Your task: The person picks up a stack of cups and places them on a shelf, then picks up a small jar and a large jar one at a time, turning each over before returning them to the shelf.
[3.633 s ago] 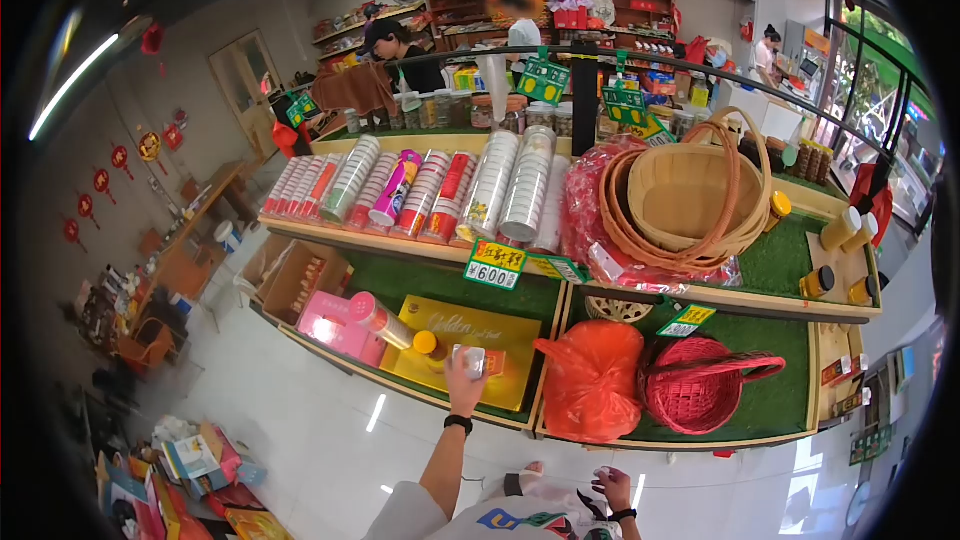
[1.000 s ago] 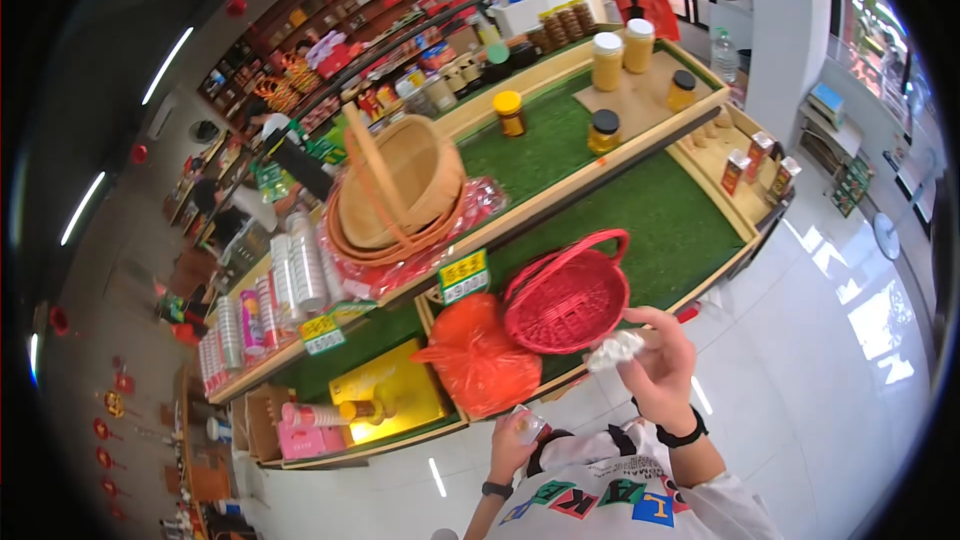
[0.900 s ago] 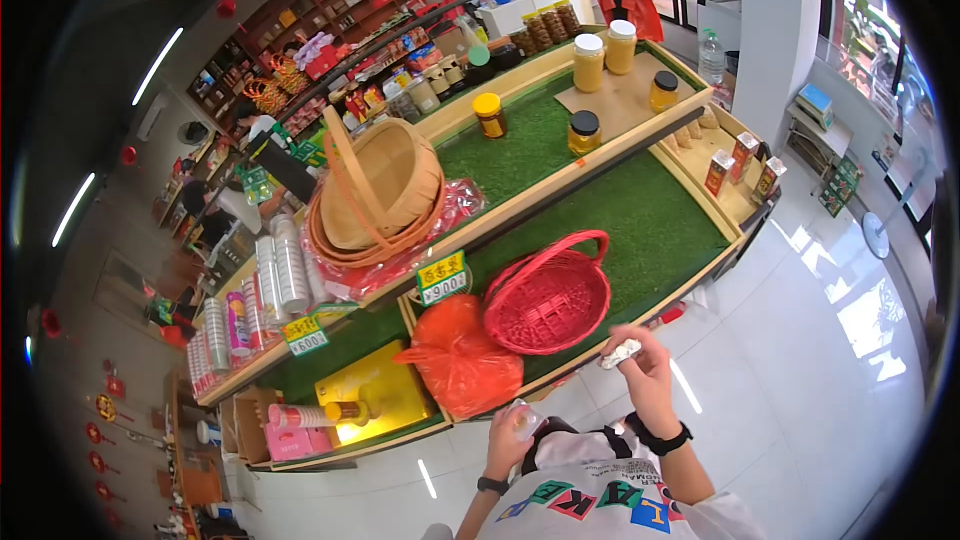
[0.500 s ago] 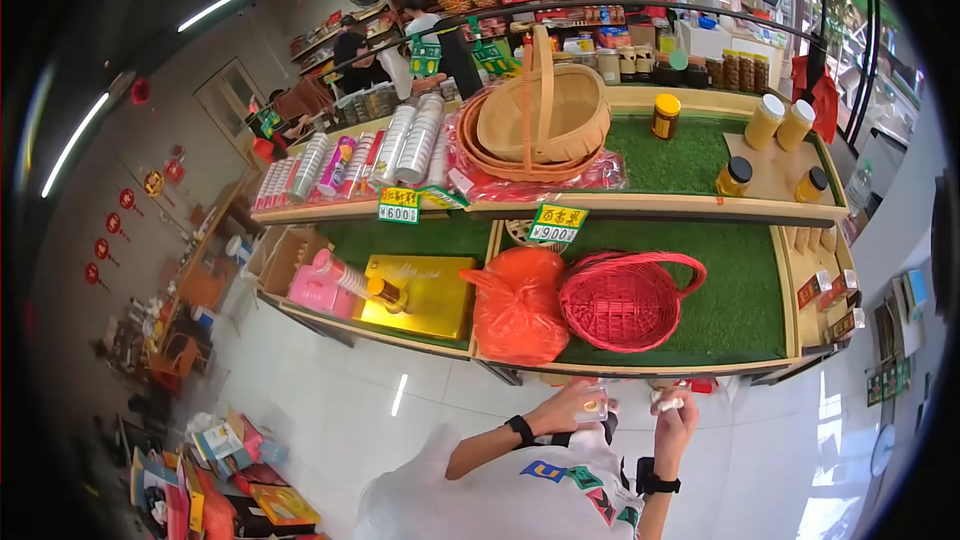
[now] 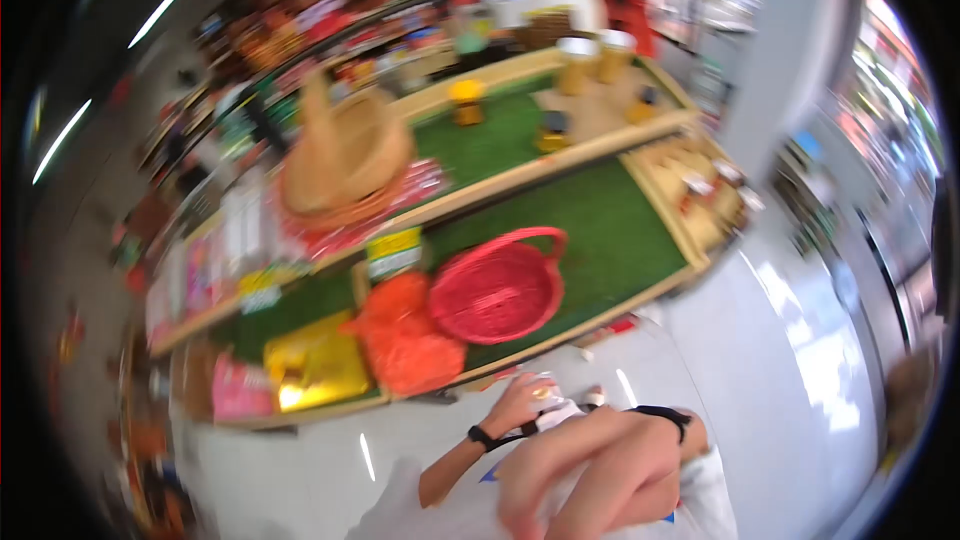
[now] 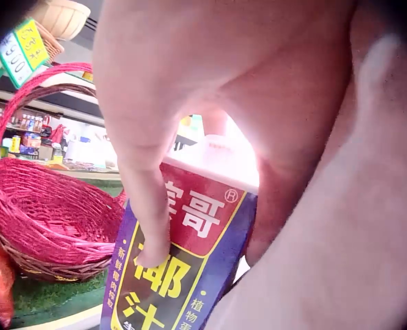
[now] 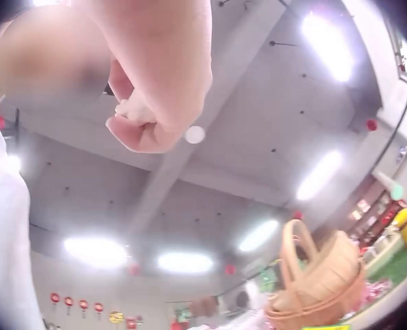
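My left hand (image 5: pixel 515 402) grips a coconut juice carton (image 6: pixel 183 254) with purple and red sides, yellow lettering and a pale top, low in front of the body. Its thumb and fingers close round the upper part in the left wrist view. My right hand (image 5: pixel 630 450), blurred, is raised close to the head camera. A white crumpled piece (image 7: pixel 136 111) like tissue is pinched in its curled fingers in the right wrist view. Nearest on the lower shelf is a red wicker basket (image 5: pixel 497 285), with an orange plastic bag (image 5: pixel 408 335) to its left.
A two-tier display stand lined with green turf (image 5: pixel 560 240) stands ahead. A gold box (image 5: pixel 318 360) lies at its lower left. Wooden baskets (image 5: pixel 350 165) and a yellow-lidded jar (image 5: pixel 466 102) stand on the upper tier. White tiled floor (image 5: pixel 740 380) extends to the right.
My right hand has risen from in front of the body toward the head camera. The left hand, earlier at the gold box, holds the carton by the body. The head view has turned right and blurs.
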`<control>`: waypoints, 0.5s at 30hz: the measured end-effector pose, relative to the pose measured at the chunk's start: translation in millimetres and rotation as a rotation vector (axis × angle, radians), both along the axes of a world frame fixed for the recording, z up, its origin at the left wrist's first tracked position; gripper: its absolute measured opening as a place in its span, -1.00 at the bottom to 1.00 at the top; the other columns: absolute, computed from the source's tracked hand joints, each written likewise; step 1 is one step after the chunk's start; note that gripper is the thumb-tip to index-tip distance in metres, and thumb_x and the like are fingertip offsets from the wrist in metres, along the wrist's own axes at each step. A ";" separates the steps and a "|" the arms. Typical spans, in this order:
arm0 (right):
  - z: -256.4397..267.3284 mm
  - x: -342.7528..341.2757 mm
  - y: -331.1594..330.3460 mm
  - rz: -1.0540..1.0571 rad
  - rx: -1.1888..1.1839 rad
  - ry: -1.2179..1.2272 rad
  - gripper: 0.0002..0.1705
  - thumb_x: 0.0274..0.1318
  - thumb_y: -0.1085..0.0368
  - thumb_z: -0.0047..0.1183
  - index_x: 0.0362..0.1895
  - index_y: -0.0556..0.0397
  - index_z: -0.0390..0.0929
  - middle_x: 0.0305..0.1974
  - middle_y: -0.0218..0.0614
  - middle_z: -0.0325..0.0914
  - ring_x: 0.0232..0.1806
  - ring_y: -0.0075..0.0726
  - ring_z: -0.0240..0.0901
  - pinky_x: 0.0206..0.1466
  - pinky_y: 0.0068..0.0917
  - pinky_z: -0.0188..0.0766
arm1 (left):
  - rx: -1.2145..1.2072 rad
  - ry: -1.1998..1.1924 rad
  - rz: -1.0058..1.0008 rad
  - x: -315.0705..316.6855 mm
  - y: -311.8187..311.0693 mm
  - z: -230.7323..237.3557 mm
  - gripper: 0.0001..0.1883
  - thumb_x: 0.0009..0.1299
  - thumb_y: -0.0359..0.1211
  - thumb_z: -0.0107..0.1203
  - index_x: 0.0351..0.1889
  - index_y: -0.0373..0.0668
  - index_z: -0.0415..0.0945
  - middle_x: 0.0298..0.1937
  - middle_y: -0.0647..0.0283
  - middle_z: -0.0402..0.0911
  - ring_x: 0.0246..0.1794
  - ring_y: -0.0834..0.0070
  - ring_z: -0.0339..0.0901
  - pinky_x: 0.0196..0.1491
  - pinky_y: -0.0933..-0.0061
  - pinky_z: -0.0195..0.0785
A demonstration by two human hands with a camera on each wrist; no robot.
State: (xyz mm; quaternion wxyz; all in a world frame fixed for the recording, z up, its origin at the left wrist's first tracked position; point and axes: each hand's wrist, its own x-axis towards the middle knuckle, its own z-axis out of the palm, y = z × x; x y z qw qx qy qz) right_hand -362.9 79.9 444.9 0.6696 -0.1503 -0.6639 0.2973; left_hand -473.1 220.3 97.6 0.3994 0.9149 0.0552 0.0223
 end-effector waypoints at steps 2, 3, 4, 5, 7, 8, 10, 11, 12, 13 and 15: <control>8.4 -4.6 4.6 0.012 0.164 0.143 -0.83 0.38 0.44 -0.02 -0.20 0.19 0.64 -0.20 -0.01 0.57 -0.36 -0.18 0.57 -0.28 -0.37 0.51 | 0.049 -0.064 -0.166 21.1 12.9 -78.9 -0.41 0.10 -0.42 0.34 0.19 -0.04 0.57 0.13 0.04 0.57 0.21 0.02 0.45 0.29 0.12 0.30; 9.8 -2.6 6.4 0.042 0.257 0.203 -0.77 0.43 0.41 -0.06 -0.17 0.21 0.66 -0.22 0.00 0.58 -0.38 -0.16 0.57 -0.32 -0.40 0.49 | -0.035 -0.019 -0.107 31.2 1.3 -49.7 -0.39 0.05 -0.50 0.34 0.16 -0.03 0.59 0.10 0.02 0.57 0.18 -0.01 0.48 0.27 0.12 0.35; 8.8 -2.0 -1.8 0.081 0.249 0.264 -0.71 0.47 0.38 -0.13 -0.14 0.21 0.66 -0.20 -0.03 0.54 -0.37 -0.18 0.53 -0.32 -0.41 0.47 | -0.033 -0.009 -0.111 40.8 -6.8 -35.7 -0.40 0.05 -0.50 0.34 0.15 -0.03 0.60 0.09 0.01 0.58 0.17 -0.01 0.48 0.26 0.12 0.35; 7.8 -1.9 -10.2 0.120 0.242 0.326 -0.65 0.51 0.35 -0.20 -0.10 0.21 0.67 -0.18 -0.07 0.50 -0.37 -0.19 0.49 -0.31 -0.42 0.44 | -0.032 0.003 -0.104 49.3 -13.9 -25.7 -0.41 0.05 -0.51 0.34 0.14 -0.04 0.60 0.08 0.00 0.58 0.17 -0.01 0.49 0.26 0.12 0.35; 10.4 8.1 -25.1 0.149 0.231 0.376 -0.60 0.55 0.32 -0.27 -0.06 0.21 0.67 -0.17 -0.10 0.46 -0.35 -0.20 0.45 -0.30 -0.41 0.41 | -0.095 -0.054 -0.151 68.3 -18.4 -34.1 -0.42 0.03 -0.51 0.37 0.10 -0.03 0.61 0.07 -0.01 0.58 0.15 -0.02 0.50 0.24 0.13 0.38; 11.1 13.8 -27.9 0.131 0.259 0.375 -0.61 0.54 0.32 -0.26 -0.07 0.20 0.67 -0.18 -0.10 0.46 -0.34 -0.19 0.45 -0.28 -0.40 0.41 | -0.085 -0.045 -0.161 76.4 -18.4 -47.6 -0.42 0.03 -0.51 0.38 0.10 -0.03 0.61 0.06 -0.01 0.58 0.15 -0.02 0.50 0.23 0.12 0.38; 10.0 21.6 -25.8 0.096 0.351 0.380 -0.63 0.53 0.32 -0.24 -0.07 0.20 0.66 -0.19 -0.12 0.46 -0.30 -0.18 0.44 -0.24 -0.36 0.39 | -0.064 -0.031 -0.167 93.8 -24.5 -55.9 -0.41 0.02 -0.50 0.40 0.10 -0.02 0.61 0.06 -0.02 0.58 0.15 -0.02 0.50 0.22 0.12 0.39; 9.2 26.2 -27.3 0.088 0.382 0.378 -0.65 0.53 0.32 -0.22 -0.08 0.19 0.66 -0.20 -0.13 0.45 -0.29 -0.18 0.43 -0.22 -0.34 0.38 | -0.027 -0.082 -0.182 97.7 -27.9 -53.3 -0.42 0.02 -0.49 0.43 0.09 -0.02 0.61 0.04 -0.02 0.58 0.15 -0.02 0.50 0.21 0.12 0.41; 8.5 30.6 -28.9 0.079 0.412 0.376 -0.66 0.52 0.32 -0.21 -0.08 0.18 0.66 -0.20 -0.14 0.45 -0.27 -0.17 0.42 -0.20 -0.33 0.38 | -0.048 -0.072 -0.211 105.0 -27.9 -55.9 -0.42 0.02 -0.48 0.44 0.09 -0.02 0.61 0.05 -0.02 0.57 0.15 -0.02 0.50 0.21 0.12 0.41; 8.6 35.5 -32.7 0.077 0.406 0.372 -0.67 0.52 0.32 -0.19 -0.09 0.17 0.65 -0.20 -0.15 0.45 -0.26 -0.17 0.41 -0.19 -0.32 0.36 | -0.068 -0.062 -0.234 110.2 -27.2 -58.7 -0.42 0.02 -0.47 0.45 0.09 -0.01 0.61 0.05 -0.01 0.57 0.15 -0.02 0.50 0.21 0.12 0.41; 10.0 50.7 -38.6 0.087 0.405 0.337 -0.70 0.51 0.32 -0.17 -0.11 0.16 0.65 -0.20 -0.17 0.44 -0.24 -0.17 0.39 -0.18 -0.31 0.34 | -0.076 0.001 -0.233 121.2 -32.7 -56.2 -0.42 0.02 -0.45 0.47 0.08 -0.01 0.62 0.07 -0.01 0.56 0.16 -0.02 0.50 0.20 0.13 0.42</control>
